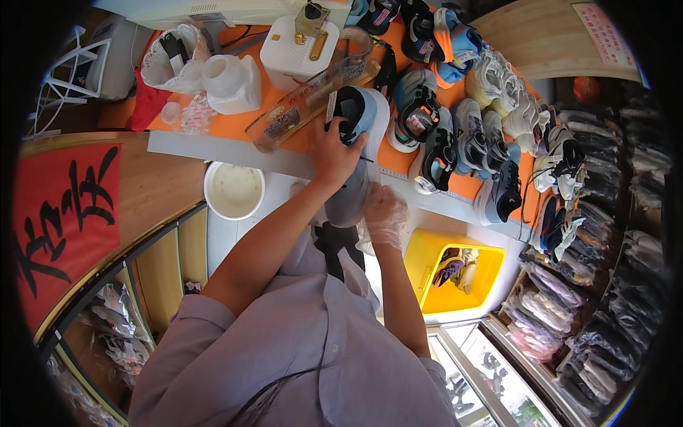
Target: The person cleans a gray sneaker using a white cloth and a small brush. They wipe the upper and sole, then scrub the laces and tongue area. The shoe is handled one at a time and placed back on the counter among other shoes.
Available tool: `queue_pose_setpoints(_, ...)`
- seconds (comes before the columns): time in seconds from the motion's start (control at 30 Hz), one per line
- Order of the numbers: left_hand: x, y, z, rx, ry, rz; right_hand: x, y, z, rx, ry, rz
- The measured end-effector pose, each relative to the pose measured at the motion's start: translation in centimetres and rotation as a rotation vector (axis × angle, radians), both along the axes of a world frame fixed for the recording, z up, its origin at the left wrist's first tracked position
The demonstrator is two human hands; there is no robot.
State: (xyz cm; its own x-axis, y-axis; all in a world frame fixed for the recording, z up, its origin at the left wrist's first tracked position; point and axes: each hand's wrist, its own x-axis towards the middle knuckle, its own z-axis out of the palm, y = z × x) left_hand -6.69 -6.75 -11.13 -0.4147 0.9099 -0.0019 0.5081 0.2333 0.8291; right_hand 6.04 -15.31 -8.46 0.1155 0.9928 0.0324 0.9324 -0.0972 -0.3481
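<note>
A grey-blue sneaker [349, 187] with a white sole is held over the counter's front edge, its heel pointing away from me and a small white tag at its collar. My left hand [337, 152] grips it at the collar and tongue. My right hand [385, 216], in a thin clear plastic glove, is curled against the sole side near the toe; whether it holds anything is hidden. Right of the held shoe, several sneakers stand in rows on the orange counter top, the nearest a grey-green sneaker [415, 109] and a black-and-white sneaker [440, 155].
A clear acrylic box [315, 104], a white device [299, 50], a white plastic container [231, 82] and a white basket [176, 58] stand on the counter [229, 125]. Below are a white bucket [235, 190] and a yellow bin [459, 304] holding shoes. Shelves of bagged shoes [592, 224] line the right.
</note>
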Motion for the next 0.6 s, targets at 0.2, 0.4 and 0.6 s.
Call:
queue_pose_setpoints(0.2, 0.0, -0.1, -0.3, 0.031, -0.046, 0.016, 0.0, -2.4, 0.2, -0.003, 0.016, -0.006)
queue_pose_setpoints(0.4, -0.5, -0.1, -1.0, 0.037, -0.077, 0.021, -0.6, -1.2, 0.4, -0.016, -0.046, 0.008)
queue_pose_setpoints(0.6, -0.1, 0.1, 0.0, 0.005, -0.045, 0.005, -0.5, -0.9, 0.6, 0.008, -0.068, -0.030)
